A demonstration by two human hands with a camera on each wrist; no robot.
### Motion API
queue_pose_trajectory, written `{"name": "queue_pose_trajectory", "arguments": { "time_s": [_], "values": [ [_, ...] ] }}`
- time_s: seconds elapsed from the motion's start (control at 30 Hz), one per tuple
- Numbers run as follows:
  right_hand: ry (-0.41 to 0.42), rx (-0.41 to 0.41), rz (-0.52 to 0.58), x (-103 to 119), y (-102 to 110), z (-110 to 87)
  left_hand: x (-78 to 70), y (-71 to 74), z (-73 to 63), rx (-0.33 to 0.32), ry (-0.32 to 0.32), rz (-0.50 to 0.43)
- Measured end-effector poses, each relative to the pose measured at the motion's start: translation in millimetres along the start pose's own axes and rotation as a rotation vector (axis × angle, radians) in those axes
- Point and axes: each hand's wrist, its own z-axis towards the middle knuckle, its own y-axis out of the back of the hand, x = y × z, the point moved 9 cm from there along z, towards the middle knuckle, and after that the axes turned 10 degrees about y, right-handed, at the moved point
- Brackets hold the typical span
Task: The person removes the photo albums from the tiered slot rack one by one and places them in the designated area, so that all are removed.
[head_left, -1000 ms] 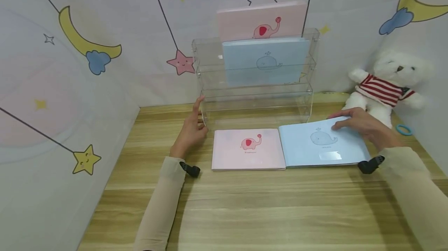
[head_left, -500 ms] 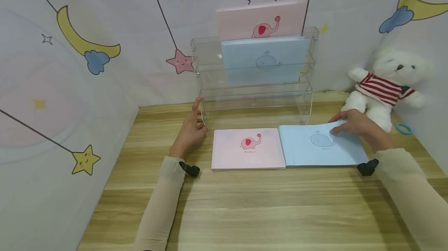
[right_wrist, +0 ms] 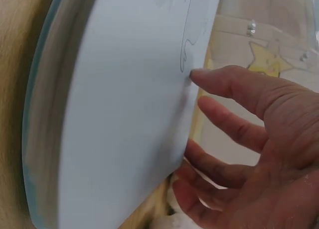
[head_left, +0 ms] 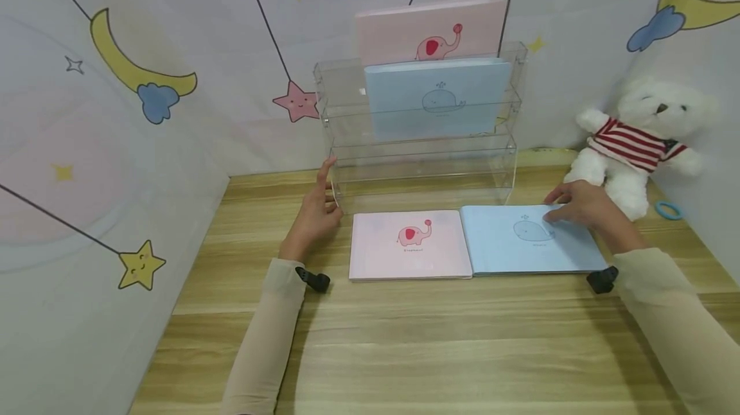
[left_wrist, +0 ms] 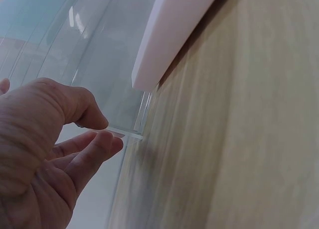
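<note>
In the head view, my left hand (head_left: 312, 216) pinches the front side edge of a clear acrylic rack (head_left: 424, 161); the left wrist view shows the thumb and fingertips meeting at that panel. My right hand (head_left: 590, 209) is at the far right edge of a blue book (head_left: 497, 251) with a whale on its cover. In the right wrist view, its thumb rests on the cover while curled fingers meet the book's edge. A pink book (head_left: 378, 245) with an elephant lies beside it on the left. Both books lie in front of the rack.
Another blue whale book (head_left: 399, 106) and a pink elephant book (head_left: 387, 36) stand on the rack's upper tiers. Behind the right hand sits a white teddy bear (head_left: 627, 145) in a striped shirt, with a blue ring (head_left: 669, 211) near it. A printed backdrop surrounds the wooden table (head_left: 462, 344).
The raised right side of the blue book has come down, so it lies flatter. My right hand has lowered with it and shifted slightly left. My left hand keeps its place on the rack.
</note>
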Motion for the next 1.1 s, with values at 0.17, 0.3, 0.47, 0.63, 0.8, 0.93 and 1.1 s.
{"name": "queue_pose_trajectory", "arguments": {
  "time_s": [0.17, 0.3, 0.47, 0.63, 0.8, 0.93, 1.1],
  "values": [
    [0.006, -0.007, 0.023, -2, -2, 0.8, -1.3, 0.7, -0.4, -0.006, -0.01, 0.008],
    [0.016, -0.021, 0.05, -3, -3, 2.2, -1.2, 0.9, -0.2, -0.011, -0.015, 0.015],
    [0.043, -0.086, 0.114, 5, 6, 3.2, -1.3, 0.6, 0.2, -0.01, -0.021, 0.02],
    [0.091, -0.248, 0.221, 25, 35, 1.2, 0.6, -0.1, 0.7, -0.007, -0.007, 0.018],
    [0.128, -0.377, 0.305, 50, 63, -1.6, 0.7, 0.4, 0.2, -0.008, -0.001, 0.005],
    [0.177, -0.445, 0.332, 67, 80, -1.9, 0.3, 0.2, 0.8, -0.006, -0.005, 0.01],
    [0.229, -0.498, 0.358, 87, 97, 2.2, 0.2, -0.1, 0.8, -0.006, -0.012, 0.01]
  ]
}}
